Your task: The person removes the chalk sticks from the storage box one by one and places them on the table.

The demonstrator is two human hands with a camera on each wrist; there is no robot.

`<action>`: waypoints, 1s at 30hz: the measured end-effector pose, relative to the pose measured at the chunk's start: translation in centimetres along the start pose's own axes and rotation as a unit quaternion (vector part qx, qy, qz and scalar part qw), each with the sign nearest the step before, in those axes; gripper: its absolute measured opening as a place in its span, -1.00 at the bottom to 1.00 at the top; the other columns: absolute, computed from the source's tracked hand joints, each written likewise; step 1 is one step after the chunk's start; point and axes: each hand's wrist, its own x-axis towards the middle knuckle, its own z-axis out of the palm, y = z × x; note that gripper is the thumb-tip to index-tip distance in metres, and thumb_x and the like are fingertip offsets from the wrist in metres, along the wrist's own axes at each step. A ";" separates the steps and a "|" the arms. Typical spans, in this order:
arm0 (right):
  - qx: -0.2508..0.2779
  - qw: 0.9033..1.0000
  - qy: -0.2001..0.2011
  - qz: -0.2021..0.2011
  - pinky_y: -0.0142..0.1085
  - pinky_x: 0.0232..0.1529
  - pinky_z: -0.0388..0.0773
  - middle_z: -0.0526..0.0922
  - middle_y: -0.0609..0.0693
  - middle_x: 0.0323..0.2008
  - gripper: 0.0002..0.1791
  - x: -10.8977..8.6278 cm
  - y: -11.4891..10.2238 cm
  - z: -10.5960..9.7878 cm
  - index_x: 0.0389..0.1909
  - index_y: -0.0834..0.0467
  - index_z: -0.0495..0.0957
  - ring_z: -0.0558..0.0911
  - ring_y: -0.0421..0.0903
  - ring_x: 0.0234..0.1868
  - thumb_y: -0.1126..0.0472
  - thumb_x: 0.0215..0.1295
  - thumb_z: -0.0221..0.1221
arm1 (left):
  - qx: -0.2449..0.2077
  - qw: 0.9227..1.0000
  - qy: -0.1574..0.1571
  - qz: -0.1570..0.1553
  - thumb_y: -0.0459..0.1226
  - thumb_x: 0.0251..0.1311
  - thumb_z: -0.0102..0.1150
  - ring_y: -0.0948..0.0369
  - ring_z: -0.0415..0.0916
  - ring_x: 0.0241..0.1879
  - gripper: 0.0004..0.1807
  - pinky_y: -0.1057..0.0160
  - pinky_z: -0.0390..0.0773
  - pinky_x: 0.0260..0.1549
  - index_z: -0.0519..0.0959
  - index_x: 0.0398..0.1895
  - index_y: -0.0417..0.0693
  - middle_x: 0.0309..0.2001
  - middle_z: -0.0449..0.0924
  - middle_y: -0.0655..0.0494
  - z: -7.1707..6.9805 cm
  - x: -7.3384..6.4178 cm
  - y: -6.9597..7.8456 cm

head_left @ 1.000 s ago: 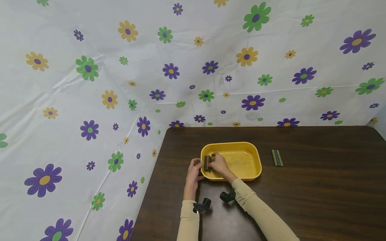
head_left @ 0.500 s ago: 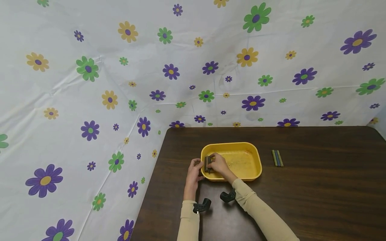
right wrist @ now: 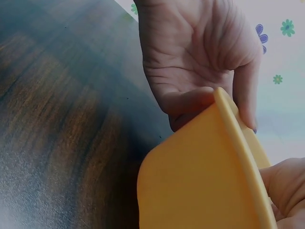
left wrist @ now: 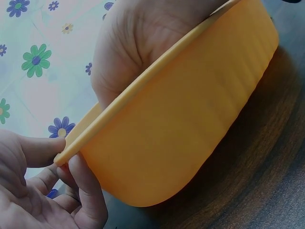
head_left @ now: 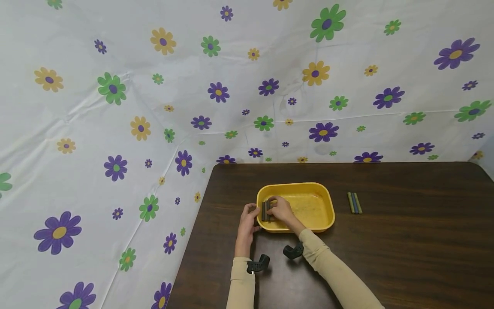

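Observation:
A yellow plastic tub (head_left: 310, 229) stands on the dark wooden table. My left hand (head_left: 247, 221) holds its left rim, thumb over the edge and fingers outside, as the left wrist view (left wrist: 62, 186) also shows. Inside the tub's left end, short dark grey-brown sticks (head_left: 264, 211) lie side by side, parallel to the end wall. My right hand (head_left: 282, 210) reaches into the tub and pinches the stick nearest it with its fingertips. In both wrist views the tub wall hides those fingertips and the sticks.
To the tub's right, two olive-green sticks (head_left: 358, 203) lie with a blue stick (head_left: 354, 203) between them on the table (head_left: 417, 231). A white flower-print sheet (head_left: 231, 111) hangs behind and at the left of the table.
The sticks under my right fingertips have shifted slightly and now lie straighter beside each other. My right hand has moved a little to the right; the left hand keeps its hold on the rim.

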 end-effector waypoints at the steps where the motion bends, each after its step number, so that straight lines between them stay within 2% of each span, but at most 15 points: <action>1: 0.001 1.000 -0.001 0.000 -0.13 -0.33 0.70 0.68 0.37 -0.08 -0.51 0.0 0.0 -0.1 0.19 0.44 0.50 0.71 0.11 -0.22 0.53 0.21 0.30 | 0.000 1.000 0.001 -0.001 -0.17 0.54 0.11 0.10 0.58 -0.28 -0.66 0.23 0.52 -0.45 0.41 0.20 -0.15 -0.01 0.57 -0.23 0.0 0.0 0.0; 10: 0.044 0.999 -0.006 -0.008 -0.05 -0.30 0.71 0.69 0.38 -0.12 -0.47 -0.1 -1.0 -1.7 0.26 0.41 0.49 0.73 0.13 -0.29 0.57 0.24 0.24 | -0.003 1.000 0.008 -0.005 -0.17 0.53 0.13 0.11 0.57 -0.29 -0.68 0.25 0.52 -0.46 0.42 0.18 -0.13 -0.07 0.57 -0.18 -0.1 0.3 -0.2; 19: 0.081 0.996 -0.030 -0.003 0.10 -0.08 0.67 0.59 0.39 0.03 -0.46 -0.6 -2.1 -4.3 0.37 0.36 0.43 0.68 0.23 -0.08 0.54 0.37 0.20 | 0.001 1.000 0.014 -0.004 -0.16 0.53 0.12 0.11 0.57 -0.31 -0.65 0.25 0.52 -0.47 0.42 0.21 -0.16 -0.10 0.58 -0.15 0.0 0.3 -0.3; 30: 0.096 0.994 -0.038 -0.022 0.16 0.02 0.62 0.51 0.43 0.07 -0.43 -1.0 -2.2 -7.8 0.44 0.38 0.35 0.67 0.20 -0.08 0.52 0.42 0.16 | 0.000 1.000 0.017 -0.012 -0.20 0.53 0.10 0.12 0.55 -0.34 -0.70 0.26 0.52 -0.48 0.43 0.19 -0.12 -0.12 0.55 -0.14 0.0 0.2 0.0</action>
